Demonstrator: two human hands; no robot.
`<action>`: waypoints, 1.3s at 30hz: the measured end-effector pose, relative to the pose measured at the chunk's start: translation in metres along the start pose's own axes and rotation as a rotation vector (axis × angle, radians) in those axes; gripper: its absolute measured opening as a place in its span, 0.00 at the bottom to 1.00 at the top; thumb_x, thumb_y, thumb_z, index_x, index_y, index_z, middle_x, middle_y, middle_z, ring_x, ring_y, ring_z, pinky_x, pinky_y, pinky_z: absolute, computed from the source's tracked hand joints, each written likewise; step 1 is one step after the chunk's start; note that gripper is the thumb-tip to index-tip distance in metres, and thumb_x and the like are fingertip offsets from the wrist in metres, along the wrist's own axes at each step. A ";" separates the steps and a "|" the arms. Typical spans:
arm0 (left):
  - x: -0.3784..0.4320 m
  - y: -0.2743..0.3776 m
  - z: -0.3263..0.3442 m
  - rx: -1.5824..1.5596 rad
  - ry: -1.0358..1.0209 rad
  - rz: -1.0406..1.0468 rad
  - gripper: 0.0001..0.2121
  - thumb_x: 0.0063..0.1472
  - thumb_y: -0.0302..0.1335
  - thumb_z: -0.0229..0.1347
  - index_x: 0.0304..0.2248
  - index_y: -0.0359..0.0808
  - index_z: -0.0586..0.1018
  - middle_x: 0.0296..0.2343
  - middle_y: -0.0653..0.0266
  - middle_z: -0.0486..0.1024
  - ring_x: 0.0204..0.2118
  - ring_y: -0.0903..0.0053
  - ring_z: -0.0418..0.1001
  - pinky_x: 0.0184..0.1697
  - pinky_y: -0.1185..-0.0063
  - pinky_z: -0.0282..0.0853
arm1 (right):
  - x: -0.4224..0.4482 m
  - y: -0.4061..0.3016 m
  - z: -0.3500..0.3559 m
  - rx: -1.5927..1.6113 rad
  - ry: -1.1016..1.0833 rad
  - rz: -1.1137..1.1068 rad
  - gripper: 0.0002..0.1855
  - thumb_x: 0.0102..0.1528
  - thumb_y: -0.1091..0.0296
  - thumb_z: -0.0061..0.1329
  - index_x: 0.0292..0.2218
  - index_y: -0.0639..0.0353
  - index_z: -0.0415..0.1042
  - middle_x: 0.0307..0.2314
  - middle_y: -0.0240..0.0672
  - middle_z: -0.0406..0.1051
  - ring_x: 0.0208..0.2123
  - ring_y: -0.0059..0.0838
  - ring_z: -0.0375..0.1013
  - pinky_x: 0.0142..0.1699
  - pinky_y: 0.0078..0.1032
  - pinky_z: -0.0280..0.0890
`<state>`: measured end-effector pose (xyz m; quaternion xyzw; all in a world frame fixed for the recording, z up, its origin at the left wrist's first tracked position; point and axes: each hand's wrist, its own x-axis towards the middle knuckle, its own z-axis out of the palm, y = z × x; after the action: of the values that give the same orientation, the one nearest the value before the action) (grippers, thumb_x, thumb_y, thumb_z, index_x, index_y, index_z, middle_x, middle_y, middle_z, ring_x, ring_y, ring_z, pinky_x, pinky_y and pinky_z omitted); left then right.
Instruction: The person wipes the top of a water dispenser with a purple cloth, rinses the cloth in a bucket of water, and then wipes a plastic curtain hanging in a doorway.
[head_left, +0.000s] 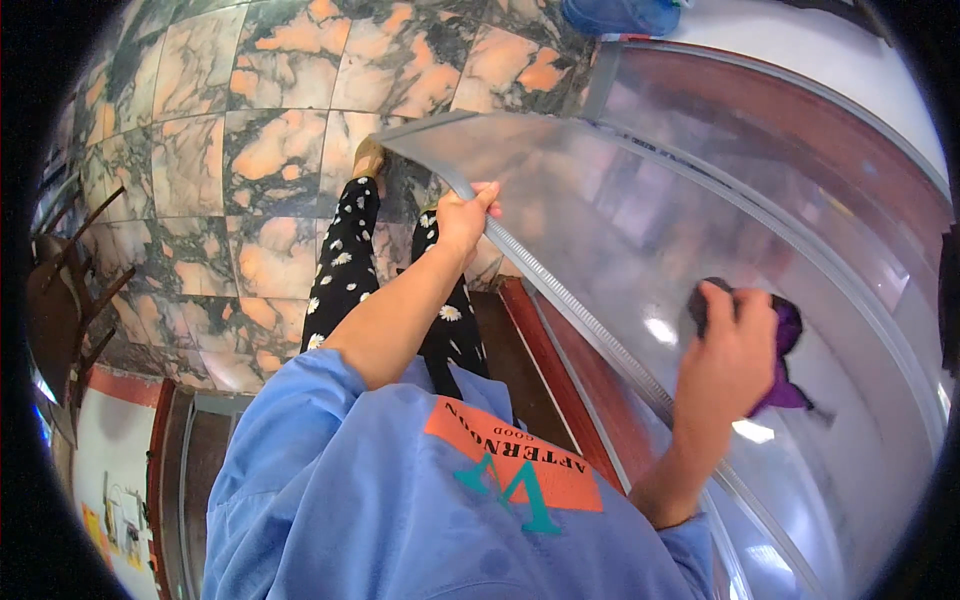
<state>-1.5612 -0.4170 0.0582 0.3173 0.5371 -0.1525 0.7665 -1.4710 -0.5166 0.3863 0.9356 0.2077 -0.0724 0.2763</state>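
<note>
My left hand (466, 217) grips the grey edge strip (555, 281) of a large translucent panel, fingers wrapped round it, thumb over the top. The strip carries a ribbed band along its length. My right hand (731, 345) presses a bunched dark and purple cloth (787, 390) against the face of the panel (585, 180); the far part of the cloth hangs out behind the fingers. Bright reflections lie on the panel near the cloth.
A marble-patterned tile floor (277, 157) spreads beyond my feet. Wooden furniture with thin legs (56, 292) is at the far left. A second framed glazed panel (750, 90) stands beyond the first, with a blue container (622, 15) near its top. A red-brown sill (540, 360) runs beside my legs.
</note>
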 end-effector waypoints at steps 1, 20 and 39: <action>-0.002 0.003 0.005 -0.011 -0.002 -0.020 0.08 0.60 0.27 0.60 0.36 0.32 0.80 0.23 0.69 0.75 0.23 0.84 0.71 0.28 0.83 0.65 | -0.003 0.000 0.024 -0.020 -0.045 0.014 0.05 0.47 0.72 0.49 0.29 0.58 0.74 0.31 0.39 0.67 0.35 0.40 0.70 0.36 0.35 0.65; -0.014 -0.005 -0.003 0.078 -0.019 -0.007 0.08 0.59 0.30 0.61 0.34 0.33 0.80 0.23 0.69 0.76 0.22 0.84 0.70 0.26 0.83 0.63 | -0.051 0.029 0.018 0.269 -0.176 0.088 0.11 0.44 0.70 0.51 0.32 0.52 0.78 0.34 0.33 0.70 0.39 0.37 0.69 0.43 0.33 0.64; 0.021 0.004 -0.024 0.078 -0.044 0.115 0.12 0.56 0.31 0.64 0.35 0.33 0.79 0.25 0.69 0.75 0.26 0.82 0.72 0.29 0.83 0.68 | -0.095 0.053 0.006 0.328 0.090 -0.109 0.19 0.48 0.69 0.47 0.44 0.53 0.73 0.37 0.35 0.66 0.32 0.35 0.64 0.35 0.32 0.59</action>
<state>-1.5685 -0.3957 0.0347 0.3739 0.4944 -0.1359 0.7729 -1.5338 -0.5929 0.4309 0.9577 0.2557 -0.0781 0.1061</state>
